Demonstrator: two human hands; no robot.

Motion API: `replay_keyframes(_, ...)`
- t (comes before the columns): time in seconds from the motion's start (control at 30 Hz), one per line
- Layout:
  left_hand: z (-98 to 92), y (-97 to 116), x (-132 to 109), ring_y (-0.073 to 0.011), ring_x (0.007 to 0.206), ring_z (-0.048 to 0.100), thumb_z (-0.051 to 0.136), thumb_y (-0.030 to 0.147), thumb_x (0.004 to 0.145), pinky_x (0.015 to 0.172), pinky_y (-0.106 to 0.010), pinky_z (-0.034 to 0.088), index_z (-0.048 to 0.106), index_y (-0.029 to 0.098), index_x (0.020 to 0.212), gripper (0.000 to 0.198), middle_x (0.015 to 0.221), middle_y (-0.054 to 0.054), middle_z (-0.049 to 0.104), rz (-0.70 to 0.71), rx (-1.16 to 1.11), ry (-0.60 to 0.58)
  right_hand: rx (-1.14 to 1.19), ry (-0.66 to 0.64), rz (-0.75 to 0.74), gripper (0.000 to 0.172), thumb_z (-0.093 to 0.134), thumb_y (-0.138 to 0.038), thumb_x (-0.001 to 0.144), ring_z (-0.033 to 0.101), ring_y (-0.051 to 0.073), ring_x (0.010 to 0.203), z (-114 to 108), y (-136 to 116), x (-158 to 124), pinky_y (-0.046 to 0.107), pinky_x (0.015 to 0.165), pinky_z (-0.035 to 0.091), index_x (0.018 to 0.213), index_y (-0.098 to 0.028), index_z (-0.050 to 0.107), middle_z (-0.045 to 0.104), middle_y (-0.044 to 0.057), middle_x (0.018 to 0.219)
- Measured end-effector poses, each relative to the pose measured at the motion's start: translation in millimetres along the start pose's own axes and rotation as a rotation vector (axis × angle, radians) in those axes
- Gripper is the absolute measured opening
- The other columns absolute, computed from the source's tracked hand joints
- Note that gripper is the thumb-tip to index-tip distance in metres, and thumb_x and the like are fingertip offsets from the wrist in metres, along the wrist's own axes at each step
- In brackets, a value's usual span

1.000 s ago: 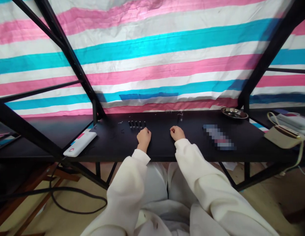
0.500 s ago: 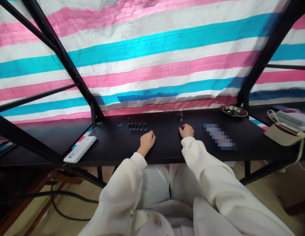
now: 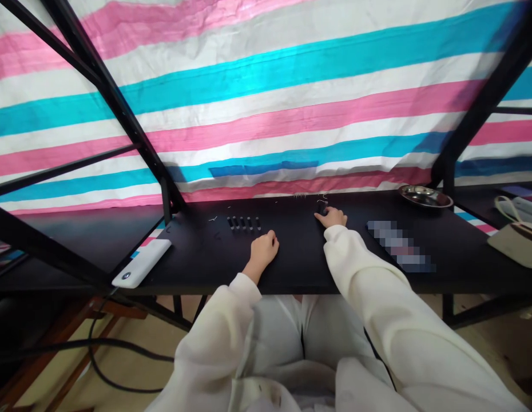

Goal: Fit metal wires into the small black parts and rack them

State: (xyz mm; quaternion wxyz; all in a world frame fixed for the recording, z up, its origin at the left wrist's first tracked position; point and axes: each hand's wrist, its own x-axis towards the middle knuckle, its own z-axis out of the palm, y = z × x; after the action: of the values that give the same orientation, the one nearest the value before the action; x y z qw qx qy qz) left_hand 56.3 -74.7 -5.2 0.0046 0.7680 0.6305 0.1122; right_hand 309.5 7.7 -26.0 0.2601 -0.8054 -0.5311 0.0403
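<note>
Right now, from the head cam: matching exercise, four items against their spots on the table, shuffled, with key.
Items: 1 steel dish; 2 white power bank; 3 row of small black pieces; 4 right hand.
Places on the black table: A left end, front edge; B right end, back edge; C back edge, right of centre; D left of centre, beyond the left hand.
Pairs: 1-B, 2-A, 3-D, 4-C.

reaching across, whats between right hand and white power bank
In the head view, the left hand and a row of small black pieces lie between the right hand and the white power bank.
</note>
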Motion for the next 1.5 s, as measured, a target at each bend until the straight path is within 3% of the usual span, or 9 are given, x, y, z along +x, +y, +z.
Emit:
replay_keyframes(0.4, -0.3, 0, 1, -0.0193, 0.076, 0.061, 0.038, 0.031, 0.085, 0.067, -0.028, 0.04, 0.054, 0.023, 0.095, 0.02, 0.083, -0.005, 0.064, -0.002, -0.031, -0.013, 0.044, -0.089, -0.151, 0.028, 0.055, -0.037, 0.078, 0.061, 0.021, 0.086, 8, -6, 9, 0.028, 0.071, 0.043, 0.098, -0.022, 0.068, 0.068, 0.009, 0.091)
replay_keyframes(0.57, -1.7, 1, 7, -0.02, 0.08, 0.06, 0.042, 0.032, 0.084, 0.07, -0.029, 0.041, 0.055, 0.023, 0.096, 0.021, 0.086, -0.005, 0.064, -0.035, -0.083, -0.011, 0.058, -0.116, -0.184, 0.028, 0.058, -0.036, 0.076, 0.061, 0.021, 0.087, 1, -15, -12, 0.029, 0.073, 0.044, 0.097, -0.022, 0.069, 0.068, 0.009, 0.092)
replay_keyframes(0.7, -0.4, 18, 14, -0.0184, 0.083, 0.06, 0.047, 0.031, 0.082, 0.073, -0.028, 0.042, 0.049, 0.022, 0.114, 0.033, 0.088, -0.005, 0.064, -0.064, -0.266, -0.002, 0.033, -0.121, -0.174, 0.024, 0.059, -0.035, 0.076, 0.062, 0.021, 0.084, -5, -28, -34, 0.028, 0.071, 0.044, 0.093, -0.022, 0.07, 0.068, 0.009, 0.088)
replay_keyframes(0.87, 8.9, 41, 16, -0.0137, 0.085, 0.058, 0.042, 0.023, 0.084, 0.075, -0.024, 0.043, 0.032, 0.024, 0.134, 0.051, 0.094, -0.002, 0.062, 0.035, -0.465, 0.156, -0.002, -0.095, -0.193, 0.021, 0.055, -0.031, 0.079, 0.062, 0.021, 0.078, -8, -40, -62, 0.029, 0.067, 0.043, 0.089, -0.02, 0.071, 0.067, 0.013, 0.083)
replay_keyframes(0.97, 11.3, 45, 12, -0.0122, 0.089, 0.057, 0.038, 0.02, 0.086, 0.079, -0.023, 0.043, 0.027, 0.03, 0.138, 0.054, 0.105, 0.0, 0.06, 0.123, -0.464, 0.174, 0.046, -0.107, -0.319, 0.022, 0.054, -0.033, 0.08, 0.061, 0.021, 0.079, -9, -39, -74, 0.028, 0.067, 0.042, 0.089, -0.022, 0.07, 0.067, 0.01, 0.087)
replay_keyframes(1.1, 9.1, 43, 3, -0.0133, 0.099, 0.055, 0.036, 0.023, 0.088, 0.085, -0.023, 0.042, 0.036, 0.033, 0.134, 0.046, 0.113, 0.0, 0.058, 0.249, -0.428, 0.147, 0.099, -0.16, -0.552, 0.02, 0.052, -0.034, 0.081, 0.06, 0.019, 0.078, -7, -36, -81, 0.026, 0.065, 0.041, 0.085, -0.023, 0.068, 0.067, 0.006, 0.089)
replay_keyframes(1.27, 8.4, 44, 3, -0.015, 0.101, 0.055, 0.043, 0.026, 0.086, 0.087, -0.024, 0.042, 0.052, 0.025, 0.12, 0.036, 0.112, -0.003, 0.059, 0.188, -0.465, 0.158, 0.131, -0.165, -0.652, 0.018, 0.049, -0.03, 0.082, 0.059, 0.017, 0.079, -1, -34, -80, 0.025, 0.066, 0.04, 0.088, -0.022, 0.065, 0.066, 0.005, 0.092)
replay_keyframes(1.37, 11.6, 41, 8, -0.0136, 0.092, 0.058, 0.046, 0.025, 0.084, 0.084, -0.024, 0.043, 0.056, 0.022, 0.11, 0.028, 0.1, -0.003, 0.063, 0.118, -0.567, 0.252, 0.22, -0.155, -0.641, 0.022, 0.046, -0.036, 0.085, 0.059, 0.017, 0.078, 2, -35, -79, 0.024, 0.067, 0.039, 0.089, -0.023, 0.063, 0.066, 0.004, 0.089)
replay_keyframes(1.5, 16.5, 35, 13, -0.012, 0.082, 0.061, 0.042, 0.023, 0.086, 0.077, -0.024, 0.045, 0.054, 0.019, 0.105, 0.023, 0.091, -0.004, 0.064, 0.062, -0.743, 0.351, 0.229, -0.129, -0.491, 0.031, 0.038, -0.041, 0.089, 0.06, 0.017, 0.072, 2, -35, -78, 0.023, 0.064, 0.037, 0.086, -0.021, 0.061, 0.066, 0.005, 0.079)
